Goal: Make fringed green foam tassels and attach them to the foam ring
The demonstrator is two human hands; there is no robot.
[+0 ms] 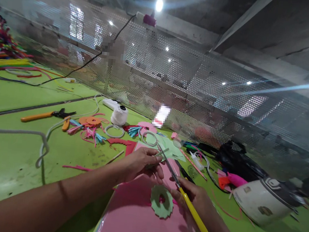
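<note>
My left hand [149, 162] is closed in a pinch on a thin pale-green strip [162, 153]. My right hand [190, 192] grips a long yellow-handled tool [192, 208]; its slim metal end reaches up to the strip and appears to cross it, though contact is unclear. Below both hands, a green scalloped ring [154, 203] with a pink centre lies on a stack of pink sheets [142, 224]. Beyond the fingers are pale-green sheets [174, 150] and a white hoop [149, 138].
Orange-handled pliers [38, 116], a cord [45, 144], a white spool [119, 116] and tassels [89, 133] occupy the left. A lit phone [161, 116] stands before the perforated screen [196, 87]. At right are a black bag [241, 163] and a white pot-like appliance [262, 201].
</note>
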